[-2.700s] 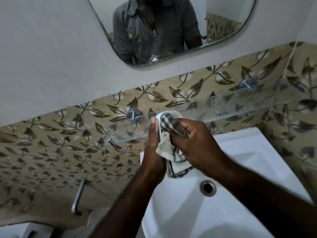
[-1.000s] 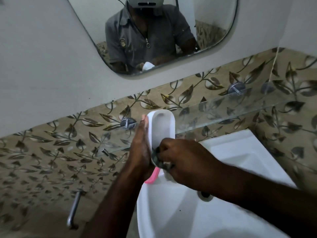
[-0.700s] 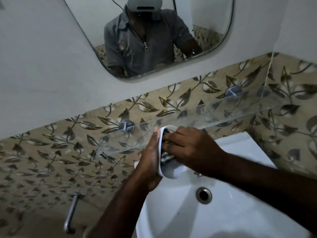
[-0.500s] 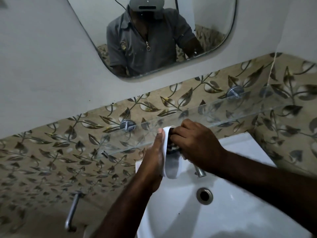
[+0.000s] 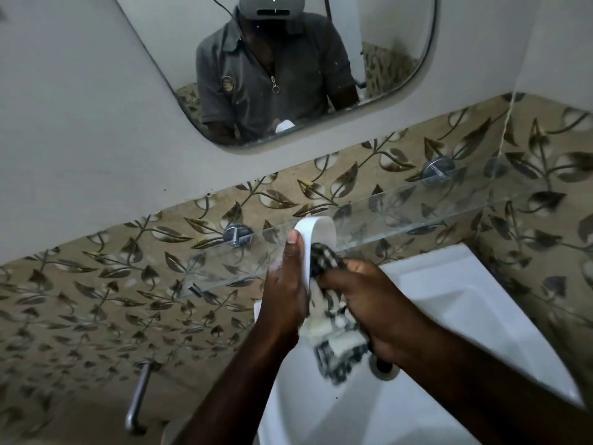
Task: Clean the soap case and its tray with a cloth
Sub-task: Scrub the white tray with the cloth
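The left hand (image 5: 284,293) grips the soap case (image 5: 316,229) by its edge, thumb along the rim, holding it upright above the sink (image 5: 449,300). The right hand (image 5: 369,303) clutches the checked cloth (image 5: 322,253), pressed into the case. In the last half second this hand has slid downward, baring the upper interior: the wiping stroke continues. The case appears white and smooth; its tray is not visible

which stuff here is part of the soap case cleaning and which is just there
Part of the job:
- soap case, held by the left hand
- cloth, gripped by the right hand and wiping the case

Just there:
- sink
- glass shelf
- mirror
- metal bar
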{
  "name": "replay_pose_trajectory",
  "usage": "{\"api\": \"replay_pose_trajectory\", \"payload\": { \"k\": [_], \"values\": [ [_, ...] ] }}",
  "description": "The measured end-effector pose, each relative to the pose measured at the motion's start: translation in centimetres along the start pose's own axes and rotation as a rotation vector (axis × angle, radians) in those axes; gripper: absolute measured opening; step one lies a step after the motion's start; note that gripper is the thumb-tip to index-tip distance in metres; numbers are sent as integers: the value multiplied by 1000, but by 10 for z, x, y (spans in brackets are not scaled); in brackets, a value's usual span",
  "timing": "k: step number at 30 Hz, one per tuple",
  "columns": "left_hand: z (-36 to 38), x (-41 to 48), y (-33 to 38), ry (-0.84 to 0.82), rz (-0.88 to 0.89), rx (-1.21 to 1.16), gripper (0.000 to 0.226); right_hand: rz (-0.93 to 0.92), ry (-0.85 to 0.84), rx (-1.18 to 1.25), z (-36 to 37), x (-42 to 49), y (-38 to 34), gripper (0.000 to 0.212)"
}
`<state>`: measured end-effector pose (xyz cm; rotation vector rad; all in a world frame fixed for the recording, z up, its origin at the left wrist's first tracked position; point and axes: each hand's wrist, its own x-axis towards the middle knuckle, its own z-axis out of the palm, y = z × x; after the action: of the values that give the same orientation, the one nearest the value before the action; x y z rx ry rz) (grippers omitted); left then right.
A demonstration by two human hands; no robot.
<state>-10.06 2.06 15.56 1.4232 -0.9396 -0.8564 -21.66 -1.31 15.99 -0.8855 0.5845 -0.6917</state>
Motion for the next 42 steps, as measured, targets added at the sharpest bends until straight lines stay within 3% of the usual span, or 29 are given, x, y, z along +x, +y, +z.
{"api": "replay_pose_trajectory", "payload": {
  "k": [3, 5, 10, 13, 16, 18, 21, 24, 28, 32, 36, 39, 42],
  "values": [
    [0, 1, -13, -123, -69, -5, 33, -30, 150, 338, 5, 7, -12, 19],
    [1, 0, -22, -171, -126, -72, 29, -107, 185, 339, 6, 7, -11, 19],
    [2, 9, -25, -154, 55, -194, 50, -496, 168, -532, -12, -2, 11, 11],
    [2, 20, -30, -45, -11, -158, 65, -506, -15, -834, -25, 5, 18, 14],
    [3, 22, -27, -59, -32, -156, 61, -378, -183, -630, -33, 12, 18, 23],
    [4, 24, -23, -53, -46, -183, 52, -347, -185, -603, -37, 16, 19, 33],
    [-2, 28, -14, -84, -103, -251, 67, -345, -182, -578, -39, 19, 17, 15],
    [-13, 31, -7, -111, -125, -368, 79, -288, -263, -346, -43, 17, 8, 30],
    [-16, 28, -12, -266, -202, -608, 75, -106, -409, 119, -49, 14, 1, 52],
    [-11, 20, -16, -381, -317, -769, 79, 17, -499, 199, -45, 16, 10, 49],
    [-23, 26, -10, -502, -246, -875, 66, 12, -260, -20, -50, 21, 16, 41],
    [-31, 30, -3, -445, -213, -770, 65, -7, -84, -59, -56, 23, 20, 38],
    [-33, 31, 3, -286, -204, -565, 92, -8, 86, 7, -56, 23, 16, 36]
  ]
}}
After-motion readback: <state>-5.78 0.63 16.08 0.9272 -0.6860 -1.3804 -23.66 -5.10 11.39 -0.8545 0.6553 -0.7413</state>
